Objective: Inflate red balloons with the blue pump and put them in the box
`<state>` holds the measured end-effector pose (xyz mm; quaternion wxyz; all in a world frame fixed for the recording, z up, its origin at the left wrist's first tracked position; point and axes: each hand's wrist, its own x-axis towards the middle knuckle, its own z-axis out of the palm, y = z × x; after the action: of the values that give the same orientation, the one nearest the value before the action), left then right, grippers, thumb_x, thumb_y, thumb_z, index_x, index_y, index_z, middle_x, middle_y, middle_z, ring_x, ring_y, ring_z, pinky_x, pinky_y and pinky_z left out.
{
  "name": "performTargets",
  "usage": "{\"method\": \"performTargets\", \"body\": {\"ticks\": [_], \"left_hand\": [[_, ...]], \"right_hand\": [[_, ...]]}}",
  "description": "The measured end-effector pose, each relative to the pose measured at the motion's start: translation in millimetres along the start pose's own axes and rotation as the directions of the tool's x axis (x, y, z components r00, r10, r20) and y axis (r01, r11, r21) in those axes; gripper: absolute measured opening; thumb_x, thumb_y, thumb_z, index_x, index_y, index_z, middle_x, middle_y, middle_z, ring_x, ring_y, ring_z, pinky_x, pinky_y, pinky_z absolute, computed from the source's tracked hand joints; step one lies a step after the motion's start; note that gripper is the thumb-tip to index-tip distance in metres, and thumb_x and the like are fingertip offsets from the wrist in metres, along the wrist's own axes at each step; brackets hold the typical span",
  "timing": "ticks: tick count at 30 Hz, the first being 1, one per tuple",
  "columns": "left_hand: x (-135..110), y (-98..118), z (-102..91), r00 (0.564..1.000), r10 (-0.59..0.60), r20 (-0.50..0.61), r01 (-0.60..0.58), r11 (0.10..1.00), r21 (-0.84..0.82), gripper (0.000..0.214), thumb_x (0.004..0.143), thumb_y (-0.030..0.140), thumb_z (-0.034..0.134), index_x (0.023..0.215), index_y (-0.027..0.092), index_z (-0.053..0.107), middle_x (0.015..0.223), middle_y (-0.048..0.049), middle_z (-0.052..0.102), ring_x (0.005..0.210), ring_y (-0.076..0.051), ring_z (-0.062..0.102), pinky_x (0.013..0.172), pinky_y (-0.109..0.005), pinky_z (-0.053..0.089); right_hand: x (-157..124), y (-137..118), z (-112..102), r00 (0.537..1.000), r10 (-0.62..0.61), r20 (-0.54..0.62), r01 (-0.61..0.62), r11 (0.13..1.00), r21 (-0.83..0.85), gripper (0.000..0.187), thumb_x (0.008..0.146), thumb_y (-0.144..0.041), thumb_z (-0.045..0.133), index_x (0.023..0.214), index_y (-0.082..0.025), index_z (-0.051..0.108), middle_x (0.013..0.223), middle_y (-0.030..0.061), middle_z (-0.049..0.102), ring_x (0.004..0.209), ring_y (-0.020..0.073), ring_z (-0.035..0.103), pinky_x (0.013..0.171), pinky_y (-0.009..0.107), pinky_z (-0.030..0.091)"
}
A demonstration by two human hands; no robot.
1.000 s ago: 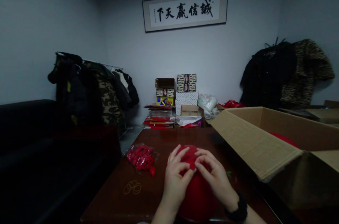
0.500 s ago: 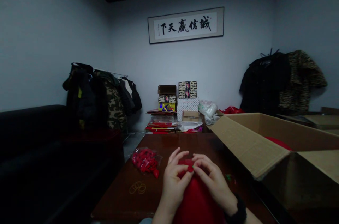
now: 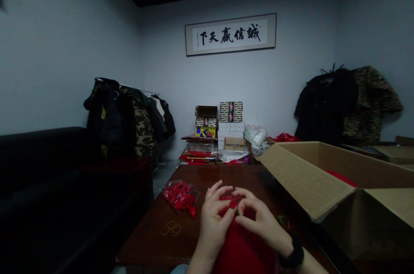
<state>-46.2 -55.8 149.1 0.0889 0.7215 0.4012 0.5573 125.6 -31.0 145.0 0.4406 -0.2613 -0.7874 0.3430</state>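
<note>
Pinching balloon (image 3: pixel 244 246) near bag (image 3: pixel 195 195) of balloons (image 3: pixel 179 196)

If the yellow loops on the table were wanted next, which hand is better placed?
Probably the left hand: it is nearer the yellow loops, which lie on its side. The right hand is across the red round object. The left fingers pinch a small red piece, though.

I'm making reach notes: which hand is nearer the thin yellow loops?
Left: the left hand is right of the yellow loops; the right hand is farther right, beyond it.
</note>
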Motion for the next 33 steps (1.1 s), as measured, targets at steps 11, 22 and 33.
{"method": "performTargets", "body": {"ticks": [11,22,33], "left_hand": [[-2,7,12.9,1.0,0.009,0.028,-0.009,1.0,-0.02,0.019,0.078,0.015,0.061,0.068,0.026,0.073,0.113,-0.0047,0.068,0.125,-0.026,0.044,0.107,-0.057,0.03],[-4,6,12.6,1.0,0.025,0.001,-0.025,0.995,-0.098,0.017,0.08,0.024,0.061,0.068,0.024,0.074,0.114,-0.0086,0.066,0.124,-0.028,0.046,0.104,-0.052,0.037],[-7,-3,13.2,0.98,-0.197,0.034,0.198,0.935,-0.296,0.012,0.075,0.025,0.064,0.075,0.024,0.077,0.123,-0.0106,0.062,0.116,-0.028,0.054,0.101,-0.048,0.041]], "right_hand": [[-3,7,17,0.992,0.028,-0.12,0.039,0.851,0.525,0.019,0.085,-0.04,0.058,0.099,-0.034,0.068,0.152,-0.0004,0.03,0.138,0.0246,0.026,0.111,0.046,0.022],[4,12,11,0.918,-0.173,-0.357,0.142,0.984,-0.111,0.023,0.087,-0.037,0.056,0.107,-0.037,0.067,0.142,0.0027,0.045,0.128,0.0239,0.043,0.108,0.047,0.033],[3,5,-2,0.993,-0.001,-0.115,0.008,0.998,0.06,0.039,0.072,-0.045,0.073,0.108,-0.03,0.067,0.143,0.0079,0.044,0.129,0.0274,0.042,0.108,0.046,0.031]]}}
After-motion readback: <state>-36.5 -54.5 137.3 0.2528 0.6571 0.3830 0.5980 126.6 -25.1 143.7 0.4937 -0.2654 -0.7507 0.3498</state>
